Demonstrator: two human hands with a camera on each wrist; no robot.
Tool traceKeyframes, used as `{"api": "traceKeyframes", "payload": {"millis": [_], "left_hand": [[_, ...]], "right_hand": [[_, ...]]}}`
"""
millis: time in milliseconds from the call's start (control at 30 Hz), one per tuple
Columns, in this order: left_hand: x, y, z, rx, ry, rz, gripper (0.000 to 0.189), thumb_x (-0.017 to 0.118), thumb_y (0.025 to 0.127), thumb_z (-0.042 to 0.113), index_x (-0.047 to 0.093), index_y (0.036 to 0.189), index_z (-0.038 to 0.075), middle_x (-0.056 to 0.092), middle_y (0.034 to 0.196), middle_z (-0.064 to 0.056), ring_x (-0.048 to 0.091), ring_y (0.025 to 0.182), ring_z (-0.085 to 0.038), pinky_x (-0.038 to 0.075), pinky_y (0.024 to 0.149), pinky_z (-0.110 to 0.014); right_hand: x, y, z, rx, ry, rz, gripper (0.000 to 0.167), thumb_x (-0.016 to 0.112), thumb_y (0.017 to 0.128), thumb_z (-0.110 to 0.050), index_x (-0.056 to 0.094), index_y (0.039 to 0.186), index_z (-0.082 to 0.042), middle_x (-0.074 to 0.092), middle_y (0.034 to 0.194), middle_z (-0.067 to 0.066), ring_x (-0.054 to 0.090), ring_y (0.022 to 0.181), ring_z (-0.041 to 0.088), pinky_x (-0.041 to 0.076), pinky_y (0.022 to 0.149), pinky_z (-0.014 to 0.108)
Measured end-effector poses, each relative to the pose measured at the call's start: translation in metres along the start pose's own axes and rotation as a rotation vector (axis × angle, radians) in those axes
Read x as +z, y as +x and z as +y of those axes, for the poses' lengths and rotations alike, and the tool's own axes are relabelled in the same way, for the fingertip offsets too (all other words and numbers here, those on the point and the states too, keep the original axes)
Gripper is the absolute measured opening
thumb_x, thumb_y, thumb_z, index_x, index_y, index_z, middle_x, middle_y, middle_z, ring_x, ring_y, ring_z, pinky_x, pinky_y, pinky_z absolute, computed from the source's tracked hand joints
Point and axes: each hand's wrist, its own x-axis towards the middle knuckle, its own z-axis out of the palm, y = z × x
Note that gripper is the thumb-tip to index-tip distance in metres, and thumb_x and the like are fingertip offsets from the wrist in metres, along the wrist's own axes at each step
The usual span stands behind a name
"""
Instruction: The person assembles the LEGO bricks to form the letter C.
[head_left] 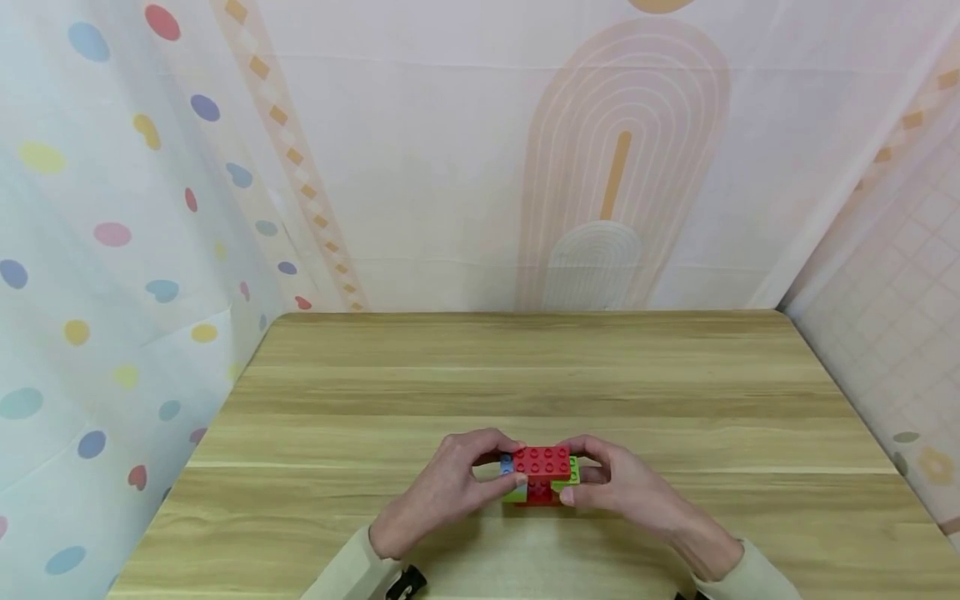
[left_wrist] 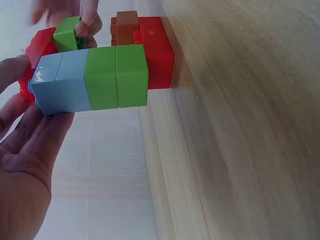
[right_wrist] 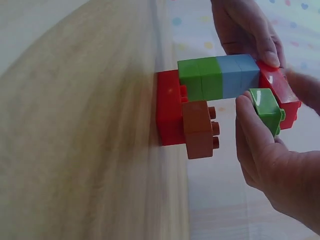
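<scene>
My left hand point(head_left: 456, 477) grips the upper end of a toy-brick structure, thumb and fingers at the top red brick point(head_left: 542, 461). Beneath that brick, at its left end, is a column of light blue bricks point(left_wrist: 61, 82) over green bricks point(left_wrist: 116, 77). The column stands on a red base brick point(right_wrist: 168, 110), which rests on the table. A brown brick point(right_wrist: 198, 130) sits on the base's other end, studs up. Between thumb and fingers, my right hand point(head_left: 628, 487) pinches a separate-looking green brick point(right_wrist: 266, 110) under the red brick's right end, above the brown one.
The wooden table point(head_left: 420, 392) stretches out beyond the hands and to both sides. Patterned cloth point(head_left: 420, 167) hangs behind it and along the sides. A black strap point(head_left: 406, 582) lies at the left sleeve.
</scene>
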Motion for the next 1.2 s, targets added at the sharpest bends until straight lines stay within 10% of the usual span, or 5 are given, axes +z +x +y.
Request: {"api": "traceKeyframes", "payload": {"millis": [700,1000,1200], "left_hand": [[-0.0044,0.0045,0.0034,0.03,0.054,-0.074,0.021,0.074,0.099,0.019,0.067,0.117,0.009,0.074,0.112,-0.001,0.07,0.103,-0.01,0.058,0.093,-0.026],[-0.006,0.004,0.0012,0.238,0.246,-0.07,0.034,0.071,0.1,0.017,0.07,0.132,0.008,0.073,0.121,-0.006,0.068,0.096,-0.008,0.057,0.077,-0.021],[-0.0059,0.0042,0.0041,0.249,0.305,-0.086,0.033,0.07,0.101,0.019,0.071,0.132,0.008,0.073,0.121,-0.007,0.066,0.092,-0.007,0.055,0.071,-0.019]], "right_hand": [[-0.0014,-0.0016,0.0011,0.001,-0.152,0.112,0.051,0.074,0.095,-0.012,0.056,0.14,0.005,0.07,0.121,0.016,0.068,0.108,0.032,0.059,0.08,0.028],[-0.0015,-0.0017,0.0004,-0.007,-0.159,0.107,0.05,0.074,0.095,-0.011,0.056,0.139,0.005,0.07,0.12,0.016,0.069,0.107,0.033,0.059,0.078,0.028],[-0.0028,-0.0034,-0.0004,-0.008,-0.16,0.121,0.051,0.074,0.093,-0.009,0.057,0.138,0.007,0.072,0.116,0.017,0.07,0.105,0.033,0.059,0.078,0.028]]}}
